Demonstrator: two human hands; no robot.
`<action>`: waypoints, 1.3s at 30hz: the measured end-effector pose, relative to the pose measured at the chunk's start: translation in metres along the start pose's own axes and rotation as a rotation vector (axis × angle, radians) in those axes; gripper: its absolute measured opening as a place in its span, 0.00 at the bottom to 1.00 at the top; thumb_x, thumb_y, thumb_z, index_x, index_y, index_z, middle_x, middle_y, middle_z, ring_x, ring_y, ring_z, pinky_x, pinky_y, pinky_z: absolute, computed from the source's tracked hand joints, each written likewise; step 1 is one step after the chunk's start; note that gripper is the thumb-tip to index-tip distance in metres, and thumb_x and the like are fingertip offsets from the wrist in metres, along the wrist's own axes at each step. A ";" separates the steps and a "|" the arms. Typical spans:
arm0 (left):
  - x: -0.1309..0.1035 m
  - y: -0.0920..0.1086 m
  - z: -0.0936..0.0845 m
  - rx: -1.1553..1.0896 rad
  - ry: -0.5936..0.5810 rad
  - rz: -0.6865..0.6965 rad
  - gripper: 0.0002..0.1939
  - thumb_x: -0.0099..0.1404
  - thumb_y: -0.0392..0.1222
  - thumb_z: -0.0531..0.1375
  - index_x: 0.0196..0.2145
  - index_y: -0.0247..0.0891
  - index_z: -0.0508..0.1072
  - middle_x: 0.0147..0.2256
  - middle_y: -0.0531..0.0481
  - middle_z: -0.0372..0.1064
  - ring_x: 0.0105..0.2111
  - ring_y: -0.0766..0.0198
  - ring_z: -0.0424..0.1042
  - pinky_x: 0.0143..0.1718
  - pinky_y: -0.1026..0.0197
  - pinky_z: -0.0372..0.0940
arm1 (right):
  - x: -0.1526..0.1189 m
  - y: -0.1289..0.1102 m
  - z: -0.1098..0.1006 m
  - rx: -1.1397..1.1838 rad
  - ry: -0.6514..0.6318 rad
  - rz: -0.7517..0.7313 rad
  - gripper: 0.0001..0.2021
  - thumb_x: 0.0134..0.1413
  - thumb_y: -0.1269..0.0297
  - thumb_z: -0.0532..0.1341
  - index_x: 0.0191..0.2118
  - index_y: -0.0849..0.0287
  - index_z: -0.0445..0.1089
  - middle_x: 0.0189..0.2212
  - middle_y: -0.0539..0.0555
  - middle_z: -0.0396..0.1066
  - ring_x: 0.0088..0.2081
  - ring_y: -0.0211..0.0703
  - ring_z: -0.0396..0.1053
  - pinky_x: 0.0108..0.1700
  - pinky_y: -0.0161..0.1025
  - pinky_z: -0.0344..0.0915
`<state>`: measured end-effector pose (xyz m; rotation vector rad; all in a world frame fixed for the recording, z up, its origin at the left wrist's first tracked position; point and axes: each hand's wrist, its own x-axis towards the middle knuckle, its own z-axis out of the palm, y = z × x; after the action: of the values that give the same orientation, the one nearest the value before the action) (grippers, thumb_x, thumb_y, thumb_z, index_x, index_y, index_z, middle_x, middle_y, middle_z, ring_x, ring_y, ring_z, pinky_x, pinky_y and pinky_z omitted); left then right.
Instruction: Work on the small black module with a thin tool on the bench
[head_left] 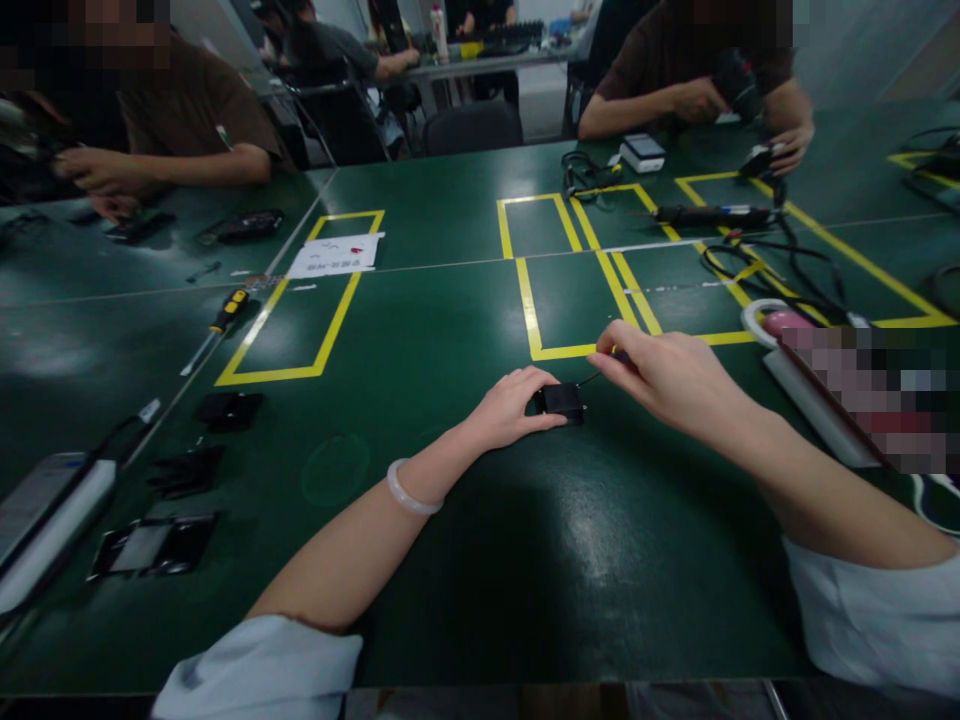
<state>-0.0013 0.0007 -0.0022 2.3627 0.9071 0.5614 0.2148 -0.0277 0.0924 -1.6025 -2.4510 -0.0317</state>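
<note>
Pale blue, loosely creased fabric here: left sleeve (262, 665) at lower left of the frame, matching right sleeve (877, 615) at lower right! And a smooth, whitish bangle (401, 490) rings the left wrist (442, 460)!

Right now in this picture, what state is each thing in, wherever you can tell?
Left hand: fingers closed on the small black box.
Small black box: gripped, low at the table.
Right hand: fingers pinching the thin black cord.
Thin black cord: stretched out beside the box.
Screwdriver: lying down.
Paper sheet: flat, marked.
</note>
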 end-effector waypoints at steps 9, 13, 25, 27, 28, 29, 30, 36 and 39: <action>0.000 -0.001 0.000 0.002 -0.004 -0.005 0.21 0.63 0.54 0.60 0.49 0.39 0.67 0.46 0.45 0.68 0.46 0.55 0.67 0.48 0.54 0.62 | -0.003 -0.003 -0.004 0.087 -0.005 -0.037 0.11 0.62 0.61 0.49 0.46 0.57 0.62 0.28 0.52 0.73 0.26 0.43 0.68 0.27 0.37 0.50; 0.000 -0.002 0.001 -0.002 0.002 0.005 0.22 0.63 0.54 0.60 0.49 0.39 0.67 0.46 0.45 0.68 0.46 0.55 0.67 0.48 0.54 0.62 | -0.003 -0.003 -0.003 0.063 -0.015 -0.036 0.12 0.63 0.57 0.48 0.43 0.56 0.63 0.25 0.50 0.72 0.25 0.42 0.67 0.26 0.36 0.49; 0.000 -0.001 0.001 0.002 -0.005 -0.005 0.21 0.64 0.55 0.60 0.49 0.40 0.67 0.46 0.44 0.68 0.47 0.54 0.67 0.48 0.53 0.62 | -0.003 -0.002 -0.004 0.031 -0.015 -0.003 0.11 0.62 0.61 0.48 0.44 0.58 0.62 0.27 0.52 0.72 0.25 0.42 0.66 0.25 0.37 0.48; 0.000 -0.001 0.001 0.002 -0.003 -0.007 0.21 0.63 0.55 0.60 0.49 0.40 0.67 0.47 0.44 0.68 0.47 0.54 0.67 0.48 0.53 0.62 | -0.004 -0.002 -0.006 0.048 -0.011 -0.006 0.09 0.61 0.62 0.49 0.43 0.58 0.62 0.27 0.52 0.71 0.25 0.42 0.66 0.26 0.36 0.49; 0.000 -0.001 0.001 0.002 -0.002 -0.007 0.21 0.63 0.55 0.60 0.49 0.40 0.67 0.47 0.44 0.68 0.47 0.54 0.67 0.48 0.53 0.62 | -0.003 -0.002 -0.006 0.053 -0.009 -0.005 0.09 0.61 0.62 0.49 0.42 0.58 0.62 0.27 0.51 0.71 0.25 0.42 0.66 0.26 0.36 0.49; 0.000 -0.001 0.000 0.001 0.001 -0.005 0.22 0.63 0.55 0.60 0.49 0.40 0.67 0.47 0.44 0.68 0.47 0.54 0.67 0.48 0.54 0.62 | -0.003 -0.001 -0.005 0.054 -0.009 -0.005 0.09 0.61 0.61 0.49 0.41 0.57 0.62 0.26 0.51 0.71 0.25 0.41 0.66 0.26 0.36 0.49; 0.000 -0.001 0.001 0.000 0.005 -0.001 0.22 0.64 0.55 0.60 0.49 0.40 0.67 0.46 0.44 0.68 0.47 0.54 0.67 0.48 0.54 0.62 | -0.003 -0.001 -0.004 0.048 -0.008 -0.001 0.10 0.62 0.59 0.49 0.41 0.57 0.62 0.26 0.51 0.71 0.25 0.41 0.65 0.26 0.36 0.48; 0.000 -0.002 0.001 -0.002 0.005 0.016 0.22 0.64 0.55 0.60 0.50 0.39 0.67 0.45 0.45 0.68 0.46 0.55 0.67 0.47 0.55 0.62 | -0.001 0.003 0.000 0.027 -0.013 0.025 0.12 0.64 0.56 0.48 0.40 0.57 0.62 0.25 0.51 0.70 0.25 0.42 0.65 0.26 0.37 0.47; 0.000 -0.002 0.001 0.002 0.000 0.007 0.22 0.63 0.55 0.60 0.50 0.40 0.67 0.46 0.44 0.68 0.46 0.55 0.67 0.48 0.54 0.62 | -0.001 0.004 -0.001 0.091 -0.008 -0.004 0.09 0.62 0.60 0.49 0.43 0.57 0.61 0.27 0.51 0.71 0.25 0.42 0.65 0.26 0.37 0.49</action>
<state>-0.0019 0.0016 -0.0043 2.3681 0.9000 0.5641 0.2189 -0.0267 0.0927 -1.5627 -2.4247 0.0852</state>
